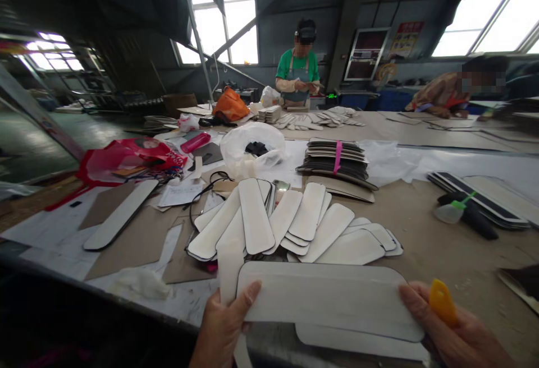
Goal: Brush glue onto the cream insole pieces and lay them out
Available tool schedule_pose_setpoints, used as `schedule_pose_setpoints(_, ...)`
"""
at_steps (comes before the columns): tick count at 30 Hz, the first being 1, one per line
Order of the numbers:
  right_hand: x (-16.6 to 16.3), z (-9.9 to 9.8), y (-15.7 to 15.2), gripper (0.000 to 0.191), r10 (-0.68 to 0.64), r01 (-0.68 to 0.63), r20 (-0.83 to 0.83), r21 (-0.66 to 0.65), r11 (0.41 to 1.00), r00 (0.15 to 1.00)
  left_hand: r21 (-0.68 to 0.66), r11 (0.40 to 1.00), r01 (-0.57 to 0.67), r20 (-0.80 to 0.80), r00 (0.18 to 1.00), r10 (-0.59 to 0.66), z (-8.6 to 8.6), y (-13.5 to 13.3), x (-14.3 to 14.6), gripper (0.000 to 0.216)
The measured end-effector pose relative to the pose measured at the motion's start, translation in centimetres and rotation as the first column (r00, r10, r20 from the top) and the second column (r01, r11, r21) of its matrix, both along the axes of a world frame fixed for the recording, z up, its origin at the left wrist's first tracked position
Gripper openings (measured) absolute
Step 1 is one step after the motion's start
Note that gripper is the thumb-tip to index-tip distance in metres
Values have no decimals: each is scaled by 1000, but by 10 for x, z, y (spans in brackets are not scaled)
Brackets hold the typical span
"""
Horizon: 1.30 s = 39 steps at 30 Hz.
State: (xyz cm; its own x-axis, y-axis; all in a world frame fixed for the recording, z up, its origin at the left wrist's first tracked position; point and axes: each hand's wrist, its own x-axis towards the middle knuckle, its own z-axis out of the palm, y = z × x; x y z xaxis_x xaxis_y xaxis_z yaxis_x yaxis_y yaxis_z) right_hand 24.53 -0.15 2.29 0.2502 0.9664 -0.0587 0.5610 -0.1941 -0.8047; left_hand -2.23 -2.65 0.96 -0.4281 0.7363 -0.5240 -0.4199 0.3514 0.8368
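Note:
A long white panel with rounded corners and a thin dark edge (328,295) stretches between my two hands at the front of the table. My left hand (223,323) is closed on its left end, thumb on top, with a narrow whitish strip (231,270) also in that hand. My right hand (458,329) pinches the other end. A tool with a yellow handle (442,303) is tucked in the same hand; its working end is hidden. Below the held panel shows another white panel (362,345). Just beyond lies a fanned-out pile of similar panels (256,216).
Farther back are a bundle of dark-edged panels (332,160) with a pink band and a white plastic bag (252,146). At left lie a red bag (126,157) and a single panel (122,214). A green-tipped bottle (450,212) stands right. Two people work beyond.

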Motion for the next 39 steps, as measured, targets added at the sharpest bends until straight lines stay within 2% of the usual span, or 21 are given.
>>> schedule_pose_setpoints(4,13,-4,0,40,115,-108,90,-76,991,989,-33,998,49,-19,999,-49,-2,-3,4,42)
schedule_pose_setpoints(10,18,-9,-4,41,132,-123,165,-62,990,977,13,981,192,61,979,-193,-10,-9,5,46)
schedule_pose_setpoints(17,25,-14,-9,39,115,-103,175,-78,992,978,7,976,216,98,972,-216,-10,-10,5,48)
schedule_pose_setpoints(28,25,-14,-12,40,210,-186,230,-125,975,950,14,973,232,134,963,-232,-16,-12,8,37)
schedule_pose_setpoints(33,27,-17,-14,42,188,-154,242,-151,976,952,-53,978,203,81,977,-198,-20,-15,10,29)
schedule_pose_setpoints(39,29,-28,-13,39,100,-64,261,-143,988,960,-62,961,269,67,962,-264,-31,-16,6,35)
